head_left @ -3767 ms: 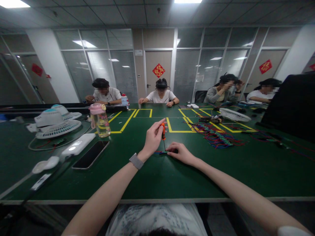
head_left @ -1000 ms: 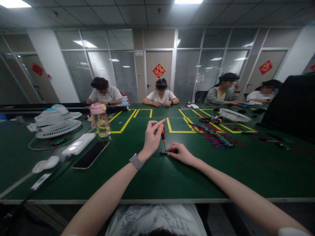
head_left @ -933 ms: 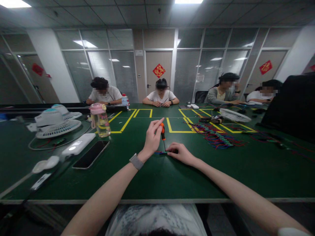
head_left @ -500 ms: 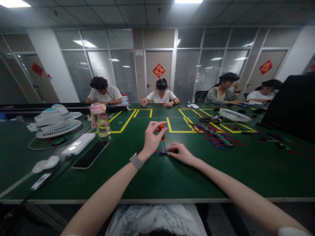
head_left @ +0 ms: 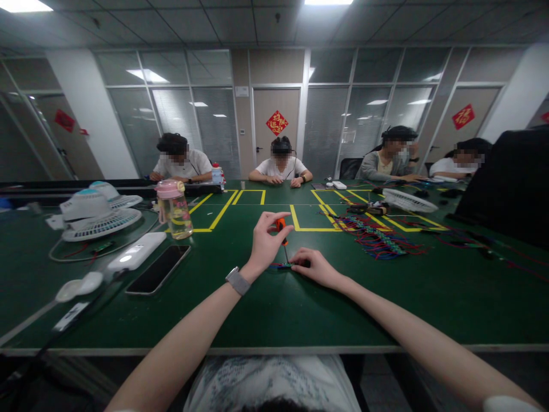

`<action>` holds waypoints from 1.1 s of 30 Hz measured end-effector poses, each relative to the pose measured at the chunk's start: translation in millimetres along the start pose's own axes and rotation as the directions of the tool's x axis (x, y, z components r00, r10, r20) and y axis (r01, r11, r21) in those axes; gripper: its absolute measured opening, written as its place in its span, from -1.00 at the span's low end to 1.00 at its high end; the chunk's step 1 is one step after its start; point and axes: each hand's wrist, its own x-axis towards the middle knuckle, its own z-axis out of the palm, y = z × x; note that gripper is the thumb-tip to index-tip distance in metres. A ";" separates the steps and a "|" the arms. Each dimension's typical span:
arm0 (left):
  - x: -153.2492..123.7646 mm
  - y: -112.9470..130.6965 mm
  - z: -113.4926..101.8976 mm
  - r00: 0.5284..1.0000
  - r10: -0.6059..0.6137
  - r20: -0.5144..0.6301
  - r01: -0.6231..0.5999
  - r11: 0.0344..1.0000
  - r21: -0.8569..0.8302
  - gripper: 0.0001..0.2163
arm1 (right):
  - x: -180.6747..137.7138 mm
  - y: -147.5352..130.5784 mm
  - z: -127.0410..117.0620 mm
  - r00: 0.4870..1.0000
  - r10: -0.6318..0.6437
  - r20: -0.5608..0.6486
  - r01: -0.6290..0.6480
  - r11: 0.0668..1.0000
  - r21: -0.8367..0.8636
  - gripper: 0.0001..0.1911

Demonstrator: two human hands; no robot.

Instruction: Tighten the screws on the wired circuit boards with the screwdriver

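Currently the left hand (head_left: 268, 239) has its grip around the orange screwdriver (head_left: 281, 225), which stands nearly upright, tip down at the board (head_left: 283, 266). That board lies on the desk (head_left: 300, 320), its right end held by the right hand (head_left: 316, 268) in a narrow fingertip grip.

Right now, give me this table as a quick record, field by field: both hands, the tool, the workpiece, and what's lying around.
Left hand: around the handle of an orange-and-black screwdriver
Right hand: holding the right end of a small circuit board
Tool: shaft pointing down at the board; tip contact too small to tell
Workpiece: on the green table, wires at its left end
Left side: phone, pink-lidded bottle
Right side: row of wired boards
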 end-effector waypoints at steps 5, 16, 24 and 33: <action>1.0 -1.0 0.1 0.999 0.012 0.045 -0.010 0.999 -0.044 -0.72 | -0.4 -3.5 -1.2 1.000 0.008 0.005 -0.008 1.000 -0.006 -0.83; 0.2 0.2 -1.9 0.998 0.057 -0.028 -0.054 0.993 0.104 -0.75 | -0.5 -2.0 -1.4 1.000 0.012 0.002 -0.012 1.000 0.002 -0.82; -0.5 -4.9 1.7 0.997 -0.037 0.065 0.046 0.990 -0.136 -0.66 | -0.7 -5.0 -2.2 1.000 0.016 0.011 -0.016 1.000 0.005 -0.83; 0.4 -0.8 -1.0 0.999 0.033 0.022 -0.034 0.999 0.017 -0.73 | -0.3 -4.6 -2.3 1.000 0.012 0.009 -0.012 1.000 -0.019 -0.83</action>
